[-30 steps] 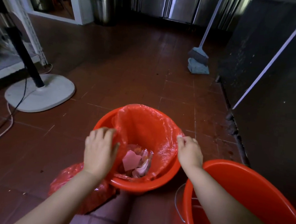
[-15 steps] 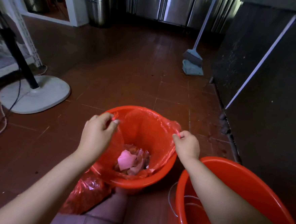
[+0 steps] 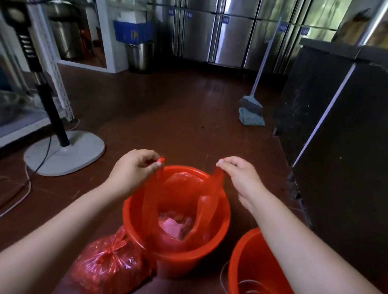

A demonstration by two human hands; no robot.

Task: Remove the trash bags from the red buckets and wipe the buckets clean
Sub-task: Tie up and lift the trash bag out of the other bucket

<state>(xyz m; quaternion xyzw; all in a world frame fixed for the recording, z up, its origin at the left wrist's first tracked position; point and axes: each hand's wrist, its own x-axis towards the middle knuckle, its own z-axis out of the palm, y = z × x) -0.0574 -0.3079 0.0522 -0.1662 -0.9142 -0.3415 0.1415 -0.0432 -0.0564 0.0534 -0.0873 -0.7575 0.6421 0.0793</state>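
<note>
A red bucket [image 3: 134, 225] stands on the floor in front of me with a red trash bag [image 3: 180, 198] inside it. Pink and pale scraps lie at the bag's bottom. My left hand [image 3: 134, 170] pinches the bag's left handle above the rim. My right hand [image 3: 241, 175] pinches the right handle, stretched up from the bucket. A second red bucket [image 3: 248, 279] sits at the lower right, without a bag, partly hidden by my right forearm. A tied, full red trash bag [image 3: 109, 265] lies on the floor against the first bucket's left side.
A standing fan's white base [image 3: 73, 154] and its cables lie to the left. A broom and dustpan [image 3: 250, 109] lean at the back right. A dark cabinet [image 3: 350, 134] lines the right side. A steel bin [image 3: 140, 57] and steel fridges stand at the back.
Both hands have taken the bag's edges off the bucket rim and lifted them up as handles. The view has tilted upward, showing more of the room.
</note>
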